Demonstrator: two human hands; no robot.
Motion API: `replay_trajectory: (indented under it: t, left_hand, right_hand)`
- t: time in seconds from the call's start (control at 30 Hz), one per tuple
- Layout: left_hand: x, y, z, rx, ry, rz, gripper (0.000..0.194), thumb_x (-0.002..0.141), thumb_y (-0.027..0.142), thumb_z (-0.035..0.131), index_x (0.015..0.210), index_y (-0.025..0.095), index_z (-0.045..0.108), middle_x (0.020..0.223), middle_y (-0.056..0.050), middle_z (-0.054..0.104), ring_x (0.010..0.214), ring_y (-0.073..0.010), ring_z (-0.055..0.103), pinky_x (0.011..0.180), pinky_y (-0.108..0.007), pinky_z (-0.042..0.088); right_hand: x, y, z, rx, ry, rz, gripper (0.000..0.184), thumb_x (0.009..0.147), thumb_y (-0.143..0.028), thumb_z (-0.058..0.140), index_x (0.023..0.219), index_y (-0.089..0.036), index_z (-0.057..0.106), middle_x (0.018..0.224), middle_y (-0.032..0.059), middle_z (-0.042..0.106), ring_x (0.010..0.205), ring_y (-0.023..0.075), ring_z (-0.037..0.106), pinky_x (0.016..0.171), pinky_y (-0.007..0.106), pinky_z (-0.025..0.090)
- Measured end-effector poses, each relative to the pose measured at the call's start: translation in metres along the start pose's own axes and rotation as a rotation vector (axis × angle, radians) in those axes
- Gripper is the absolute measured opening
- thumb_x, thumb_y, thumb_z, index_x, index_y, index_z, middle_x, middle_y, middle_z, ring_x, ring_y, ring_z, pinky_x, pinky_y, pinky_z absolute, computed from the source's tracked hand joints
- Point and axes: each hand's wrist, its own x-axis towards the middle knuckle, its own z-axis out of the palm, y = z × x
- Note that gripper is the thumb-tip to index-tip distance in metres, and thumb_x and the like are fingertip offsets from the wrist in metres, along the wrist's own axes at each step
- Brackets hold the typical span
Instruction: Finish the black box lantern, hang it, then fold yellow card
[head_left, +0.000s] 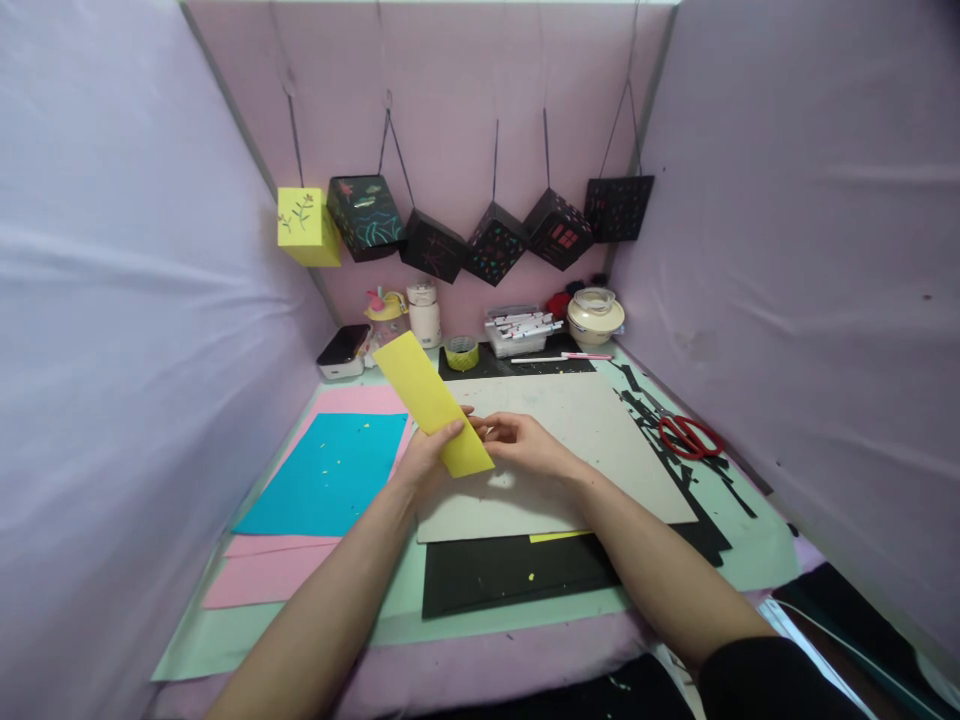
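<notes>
A strip of yellow paper (427, 400) is tilted in front of me, held near its lower end by my left hand (431, 448), whose thumb lies across its face. My right hand (529, 445) is just to the right, its fingertips curled together near the strip's lower right edge. Whether those fingertips pinch the paper or something behind it is hidden. Both hands are above a pale grey board (592, 440), which rests on black paper sheets (510, 580). A sliver of yellow paper (559, 537) shows under the board's front edge.
Blue paper (330, 475) covers pink sheets (270, 580) at left. Red-handled scissors (690, 437) lie among black scraps at right. Behind are yellow tape (461, 353), a box of markers (521, 335), a cream pot (595, 318) and a bottle (424, 315). Several decorated boxes (495, 243) hang above.
</notes>
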Motion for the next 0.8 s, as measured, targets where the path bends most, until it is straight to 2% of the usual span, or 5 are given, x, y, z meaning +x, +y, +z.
replay_trajectory:
  t: [0.13,0.33,0.43,0.57,0.8]
  left_hand:
    - [0.002,0.002,0.0,-0.108,0.063,0.011,0.04,0.071,0.033,0.078,0.104,0.017,0.062,0.092,-0.006,0.072,0.089,-0.0223,0.07,0.085,-0.038,0.055]
    - [0.007,-0.001,-0.001,-0.21,0.149,0.062,0.042,0.07,0.031,0.079,0.105,0.015,0.062,0.095,-0.007,0.072,0.096,-0.0215,0.068,0.093,-0.039,0.053]
    - [0.007,-0.004,0.0,-0.209,0.13,0.042,0.04,0.073,0.032,0.078,0.107,0.016,0.063,0.1,-0.009,0.071,0.102,-0.024,0.067,0.097,-0.042,0.051]
    - [0.003,-0.004,0.004,-0.19,0.092,0.017,0.04,0.077,0.035,0.074,0.112,0.018,0.063,0.11,-0.011,0.069,0.111,-0.027,0.063,0.099,-0.045,0.049]
    - [0.001,-0.006,0.007,-0.192,0.075,0.058,0.042,0.077,0.031,0.076,0.114,0.019,0.063,0.121,-0.011,0.066,0.117,-0.0268,0.06,0.102,-0.044,0.048]
  right_hand:
    - [0.0,-0.002,-0.001,0.013,-0.004,-0.057,0.033,0.082,-0.042,0.062,0.103,-0.016,0.065,0.089,0.0047,0.069,0.075,0.0144,0.063,0.071,0.028,0.049]
    - [-0.003,-0.002,0.007,-0.071,0.036,-0.033,0.032,0.075,-0.042,0.07,0.094,-0.016,0.068,0.091,0.0053,0.071,0.08,0.0176,0.065,0.075,0.031,0.049]
    - [-0.004,-0.002,0.011,-0.042,0.03,-0.021,0.031,0.077,-0.041,0.068,0.095,-0.016,0.069,0.092,0.0058,0.072,0.081,0.0183,0.065,0.074,0.03,0.049]
    - [-0.003,0.0,0.013,-0.05,0.054,-0.032,0.027,0.081,-0.041,0.064,0.085,-0.015,0.071,0.081,0.0051,0.072,0.076,0.0179,0.066,0.071,0.028,0.048]
    - [-0.003,0.0,0.011,-0.074,0.121,-0.036,0.028,0.081,-0.042,0.063,0.077,-0.015,0.071,0.072,0.0055,0.071,0.069,0.0173,0.064,0.067,0.029,0.046]
